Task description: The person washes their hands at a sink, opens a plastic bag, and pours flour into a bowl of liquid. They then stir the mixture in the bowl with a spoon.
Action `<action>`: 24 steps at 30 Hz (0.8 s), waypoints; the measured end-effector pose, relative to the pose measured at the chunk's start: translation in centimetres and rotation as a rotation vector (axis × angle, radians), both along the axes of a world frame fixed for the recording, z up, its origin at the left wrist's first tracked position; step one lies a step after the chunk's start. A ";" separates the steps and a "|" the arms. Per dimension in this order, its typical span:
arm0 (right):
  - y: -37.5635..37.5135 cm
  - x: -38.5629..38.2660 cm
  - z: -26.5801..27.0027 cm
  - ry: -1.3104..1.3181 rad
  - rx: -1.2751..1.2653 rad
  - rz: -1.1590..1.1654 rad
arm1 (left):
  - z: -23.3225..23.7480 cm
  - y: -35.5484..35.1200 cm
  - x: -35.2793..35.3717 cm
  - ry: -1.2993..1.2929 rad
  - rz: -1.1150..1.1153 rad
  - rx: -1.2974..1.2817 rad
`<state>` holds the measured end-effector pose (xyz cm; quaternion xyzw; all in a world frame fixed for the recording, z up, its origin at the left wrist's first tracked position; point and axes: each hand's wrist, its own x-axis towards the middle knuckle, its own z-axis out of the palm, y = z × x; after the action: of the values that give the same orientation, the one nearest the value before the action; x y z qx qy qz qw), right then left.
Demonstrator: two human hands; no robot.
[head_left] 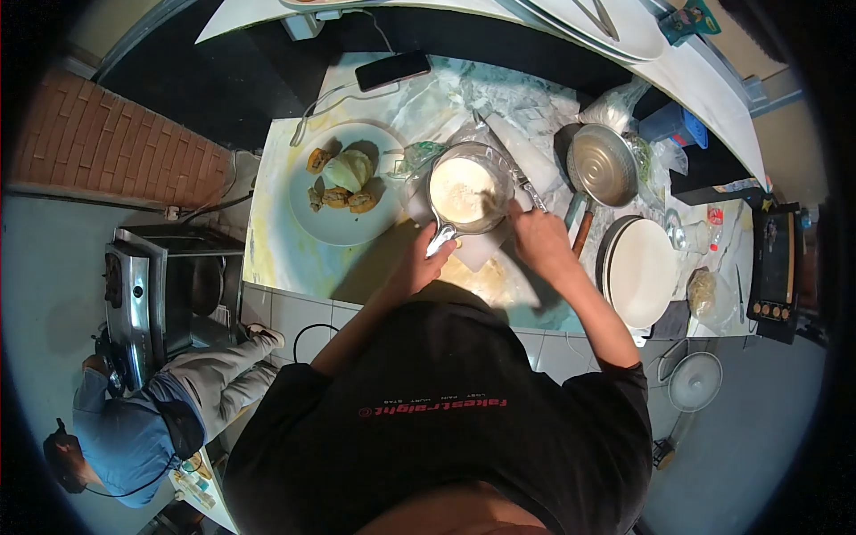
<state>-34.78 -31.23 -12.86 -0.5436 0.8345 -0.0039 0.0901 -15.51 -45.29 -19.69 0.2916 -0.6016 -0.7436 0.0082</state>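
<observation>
A round handled container (pixel 499 169) stands on the marbled table in front of me, with a pale, lumpy mass (pixel 464 189) inside. My left hand (pixel 423 262) is closed around its shiny handle (pixel 440 239), which points toward me. Beside the container's right side is my right hand (pixel 541 237), fingers bent together; what they hold, if anything, is hidden. A metal utensil (pixel 528 189) lies slantwise just beyond those fingers. Clear plastic (pixel 419 159) is bunched at the container's left. Below it, a whitish sheet (pixel 486 250) partly covers a pale yellowish patch.
At left, a large plate (pixel 316 227) bears a cabbage and several browned pieces. A phone (pixel 392 70) with a cable lies behind. To the right are a pan (pixel 603 166) and stacked white dishes (pixel 642 272). Another person (pixel 134 428) bends near a stove (pixel 134 294).
</observation>
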 end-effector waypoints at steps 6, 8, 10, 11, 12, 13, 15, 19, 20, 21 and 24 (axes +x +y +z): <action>-2.4 1.4 -0.3 -0.244 -0.212 -0.108 | -0.3 0.9 -0.1 -0.012 0.052 -0.202; -3.1 0.4 -1.3 -0.194 -0.231 -0.116 | 0.5 1.1 0.0 0.005 0.058 -0.149; -3.1 0.0 -1.6 -0.101 -0.226 -0.156 | 0.6 0.6 0.1 0.015 0.030 -0.138; -2.7 0.1 -1.3 -0.100 -0.224 -0.152 | 0.5 0.4 0.1 0.027 0.004 -0.125; -2.1 0.2 -1.2 -0.071 -0.189 -0.179 | 0.4 0.3 0.2 0.028 0.011 -0.122; -1.6 0.6 -1.0 -0.042 -0.154 -0.205 | 0.2 0.4 0.3 0.021 0.029 -0.132; -0.5 1.8 0.1 -0.085 -0.114 -0.198 | -0.9 0.6 0.4 0.010 0.052 -0.136; -1.2 2.5 -0.9 -0.284 -0.190 -0.172 | -2.6 0.8 0.5 0.071 0.057 -0.303; -1.8 2.2 -1.1 -0.285 -0.194 -0.176 | -2.5 0.8 0.5 0.067 0.064 -0.331; -2.6 1.8 -1.3 -0.299 -0.259 -0.180 | -2.4 0.7 0.6 0.067 0.060 -0.334; -3.5 0.6 -1.8 -0.248 -0.309 -0.233 | -1.2 0.3 0.6 0.057 0.053 -0.358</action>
<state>-34.19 -34.71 -14.69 -0.4461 0.8638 -0.2087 0.1063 -14.87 -44.94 -20.87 0.2802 -0.7158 -0.6322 0.0967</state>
